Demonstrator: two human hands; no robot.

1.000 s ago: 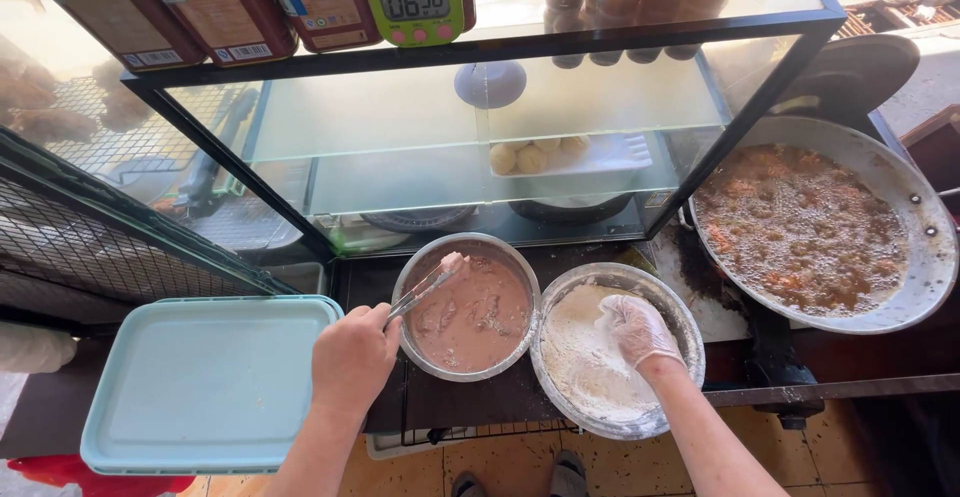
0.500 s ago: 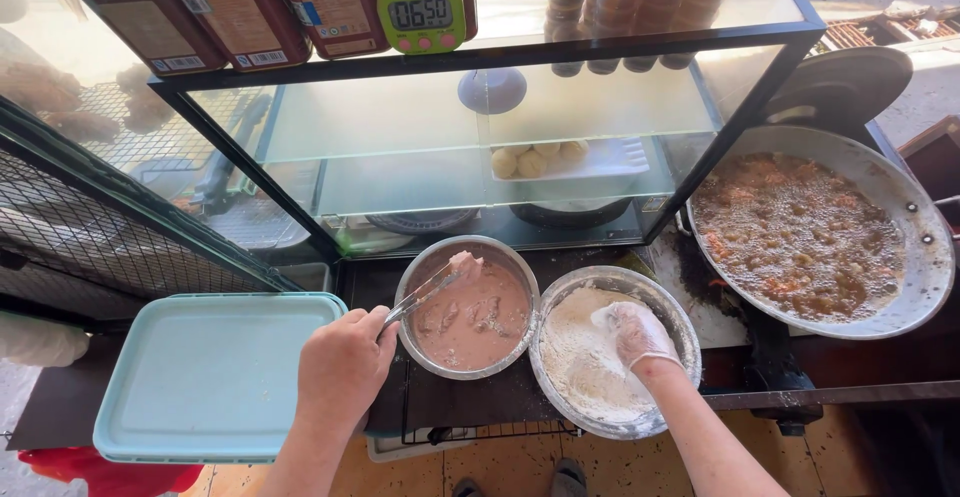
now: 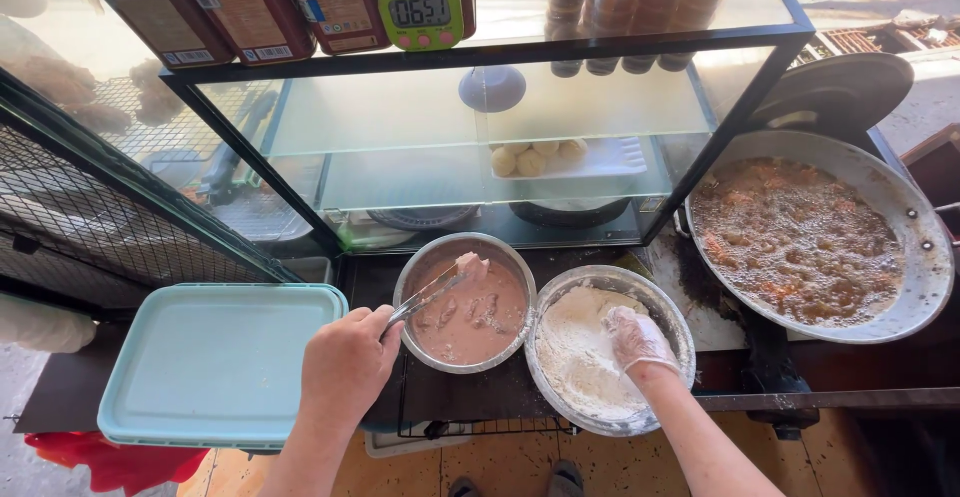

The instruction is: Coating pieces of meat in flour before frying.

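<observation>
A street-food frying stall: glass display case (image 3: 480, 147), wide pan of bubbling oil (image 3: 815, 232), flour bowl (image 3: 600, 357).

Tongs (image 3: 428, 294) are shiny bare metal; both bowls, marinade bowl (image 3: 412, 279) and flour bowl (image 3: 668, 309), are dull brushed metal, the flour (image 3: 570, 357) matt and powdery. Right hand (image 3: 640, 340) wears a thin translucent plastic glove dusted white; left hand (image 3: 345, 365) is bare. Tray lid (image 3: 215, 362) is smooth matt pale-green plastic; frying pan (image 3: 905, 207) is scuffed grey metal holding glossy bubbling oil.
</observation>
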